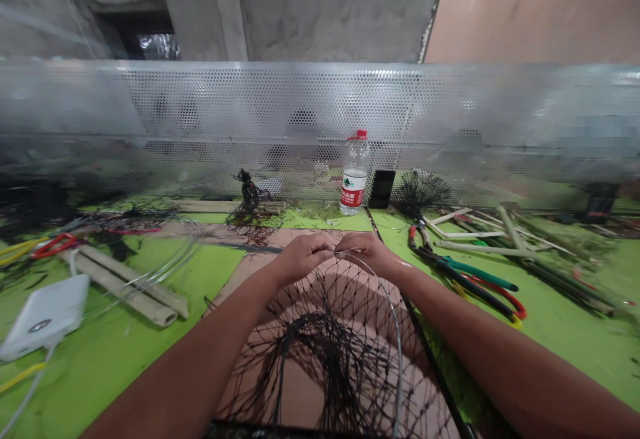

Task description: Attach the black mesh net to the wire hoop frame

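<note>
My left hand (301, 255) and my right hand (365, 250) meet at the middle of the bench, both closed in a pinch. They grip the far edge of a black net (335, 339) where it lies along a thin wire hoop (395, 319). The net hangs loosely from the fingers toward me, bunched dark in its middle, over a brown board (250, 272). What exactly sits between the fingertips is too small to see.
A water bottle (353, 173) and a dark phone (381, 189) stand at the perforated metal screen (320, 112). Pliers and cutters (475, 282) lie to the right with bamboo strips (500, 232). On the left lie bamboo tubes (130, 289), a white power bank (45, 315), wire loops (165, 259).
</note>
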A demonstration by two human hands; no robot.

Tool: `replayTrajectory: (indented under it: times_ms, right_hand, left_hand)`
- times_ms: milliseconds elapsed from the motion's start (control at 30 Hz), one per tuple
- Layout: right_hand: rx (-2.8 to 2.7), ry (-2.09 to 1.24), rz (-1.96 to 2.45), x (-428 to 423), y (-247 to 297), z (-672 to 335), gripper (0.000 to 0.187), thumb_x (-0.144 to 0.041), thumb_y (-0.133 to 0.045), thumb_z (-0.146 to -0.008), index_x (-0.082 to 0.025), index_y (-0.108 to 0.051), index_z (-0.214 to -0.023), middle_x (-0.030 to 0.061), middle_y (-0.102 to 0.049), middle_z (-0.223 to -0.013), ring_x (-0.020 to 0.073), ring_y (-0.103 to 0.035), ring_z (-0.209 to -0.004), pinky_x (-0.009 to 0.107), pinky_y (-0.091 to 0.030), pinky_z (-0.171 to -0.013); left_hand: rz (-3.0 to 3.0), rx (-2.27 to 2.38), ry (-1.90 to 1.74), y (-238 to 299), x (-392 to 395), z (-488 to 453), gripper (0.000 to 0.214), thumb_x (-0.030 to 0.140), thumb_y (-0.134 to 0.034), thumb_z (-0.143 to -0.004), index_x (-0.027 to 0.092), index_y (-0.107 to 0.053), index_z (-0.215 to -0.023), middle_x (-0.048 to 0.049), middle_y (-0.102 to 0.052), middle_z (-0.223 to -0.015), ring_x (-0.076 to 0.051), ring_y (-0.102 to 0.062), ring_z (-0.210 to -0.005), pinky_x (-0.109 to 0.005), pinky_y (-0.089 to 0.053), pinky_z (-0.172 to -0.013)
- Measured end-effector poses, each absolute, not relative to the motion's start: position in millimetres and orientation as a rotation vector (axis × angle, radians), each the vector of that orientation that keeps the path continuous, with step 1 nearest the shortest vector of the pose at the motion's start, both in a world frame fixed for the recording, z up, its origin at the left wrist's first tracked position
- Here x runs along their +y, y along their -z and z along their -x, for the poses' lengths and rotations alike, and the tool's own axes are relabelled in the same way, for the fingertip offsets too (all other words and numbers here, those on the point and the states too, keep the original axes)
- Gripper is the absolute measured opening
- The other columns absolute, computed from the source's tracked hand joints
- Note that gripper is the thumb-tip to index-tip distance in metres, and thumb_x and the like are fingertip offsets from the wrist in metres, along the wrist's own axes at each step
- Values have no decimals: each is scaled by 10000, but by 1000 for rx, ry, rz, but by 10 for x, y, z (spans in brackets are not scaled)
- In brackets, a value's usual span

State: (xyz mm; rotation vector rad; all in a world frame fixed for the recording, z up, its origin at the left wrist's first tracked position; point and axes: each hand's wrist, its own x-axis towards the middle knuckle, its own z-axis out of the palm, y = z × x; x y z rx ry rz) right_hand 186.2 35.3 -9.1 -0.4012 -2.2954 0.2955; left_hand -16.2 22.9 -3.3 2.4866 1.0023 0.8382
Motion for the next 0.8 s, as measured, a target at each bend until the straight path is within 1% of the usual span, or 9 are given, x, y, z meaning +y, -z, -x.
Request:
replayTrajectory:
  times_ms: [100, 267, 567, 800]
  right_hand:
    - [-2320, -364, 452, 350, 91, -1876, 237, -327, -518, -849, -140, -661, -829, 77, -665, -743, 128, -588, -671, 245, -463, -632]
    - [-2351, -384, 485, 317, 52, -1880, 252, -343, -527, -841, -134, -666, -827, 79, -665, -755, 133, -583, -690, 248, -454, -650]
    - [-2311, -607, 574, 308, 54, -1899, 283, -371, -515, -840, -133, -666, -819, 72, -660, -780, 133, -588, -729, 247, -461, -677]
    - [-2308, -672, 589, 290, 36, -1913, 301, -401, -542, -816, -131, -670, -859, 75, -659, -802, 139, -581, -738, 256, -460, -672]
  left_hand:
    - [-2463, 993, -825, 23, 220, 170, 169, 273, -513, -791, 159, -632, -828, -9, -616, -763, -129, -528, -716, -215, -372, -656]
    - [-2432, 970, -806, 29, 226, 178, 174, 273, -507, -792, 156, -630, -828, -8, -617, -777, -125, -530, -726, -213, -375, -668]
    - [-2391, 977, -819, 43, 237, 177, 191, 283, -513, -783, 158, -645, -843, -10, -611, -771, -126, -522, -719, -214, -379, -654]
    - [-2372, 973, -822, 26, 223, 178, 182, 278, -512, -781, 154, -634, -833, -8, -611, -771, -128, -529, -728, -216, -383, -662]
